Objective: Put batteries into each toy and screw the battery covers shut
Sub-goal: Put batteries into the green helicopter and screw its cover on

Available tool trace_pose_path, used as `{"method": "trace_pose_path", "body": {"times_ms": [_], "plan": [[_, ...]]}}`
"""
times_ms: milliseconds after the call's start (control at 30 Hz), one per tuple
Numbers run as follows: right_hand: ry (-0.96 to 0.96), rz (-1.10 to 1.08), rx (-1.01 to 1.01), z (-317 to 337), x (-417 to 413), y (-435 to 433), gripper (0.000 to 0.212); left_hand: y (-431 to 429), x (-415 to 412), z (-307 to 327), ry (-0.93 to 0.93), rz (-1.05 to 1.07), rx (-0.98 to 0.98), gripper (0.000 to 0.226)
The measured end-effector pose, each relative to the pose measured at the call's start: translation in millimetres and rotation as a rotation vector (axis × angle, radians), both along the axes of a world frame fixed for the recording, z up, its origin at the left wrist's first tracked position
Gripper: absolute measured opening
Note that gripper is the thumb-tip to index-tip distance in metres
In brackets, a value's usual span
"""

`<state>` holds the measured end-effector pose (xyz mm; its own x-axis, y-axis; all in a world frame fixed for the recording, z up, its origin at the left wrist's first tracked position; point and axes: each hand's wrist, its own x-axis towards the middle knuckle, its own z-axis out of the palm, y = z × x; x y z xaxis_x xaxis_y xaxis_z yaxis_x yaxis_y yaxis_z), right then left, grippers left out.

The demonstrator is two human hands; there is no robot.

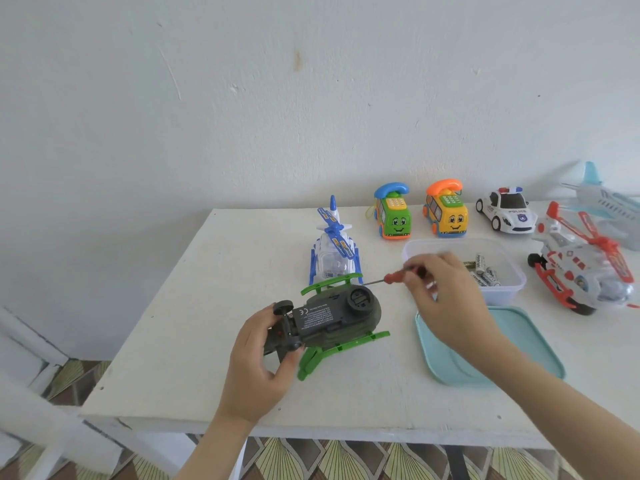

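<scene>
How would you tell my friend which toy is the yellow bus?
Look along the far edge of the white table, by the wall, where toys stand in a row. The yellow bus sits between the green bus and the white police car. Only it has a yellow smiling face and an orange phone handset on top.

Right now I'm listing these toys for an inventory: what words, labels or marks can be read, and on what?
"POLICE": on the police car, above its bonnet.
"CE": a mark on the underside of the green helicopter.
Small print beside that mark: too small to read.
Labels on the batteries: blurred, unreadable.
Markings on the red helicopter: blurred, unreadable.
</scene>
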<state>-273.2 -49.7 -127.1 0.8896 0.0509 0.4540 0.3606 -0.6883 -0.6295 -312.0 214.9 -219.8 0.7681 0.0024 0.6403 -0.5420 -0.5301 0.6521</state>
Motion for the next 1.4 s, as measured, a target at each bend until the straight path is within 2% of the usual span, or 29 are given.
{"method": "trace_pose_path", "body": {"times_ms": [100,233,333,400,600,1400], "plan": [[-0.099,0.018,0.107,26,-4,8,0.014,-6,1,-1,0.004,-0.012,0.011,0.049],[-0.216,0.158,0.332,55,-14,24,0.009,-14,4,1,-0.021,-0.033,0.052,0.052],[-0.298,0.280,0.391,69,-22,38,0.013,-17,5,-1,-0.033,-0.036,0.076,0.053],[-0.284,0.356,0.410,73,-27,48,0.016,-17,5,-3,-0.046,-0.032,0.090,0.053],[-0.219,0.451,0.274,65,-31,63,0.011,-17,4,-1,-0.077,-0.045,0.109,0.055],[-0.218,0.476,0.255,56,-29,69,0.012,-15,7,-4,-0.097,-0.031,0.124,0.058]]}}
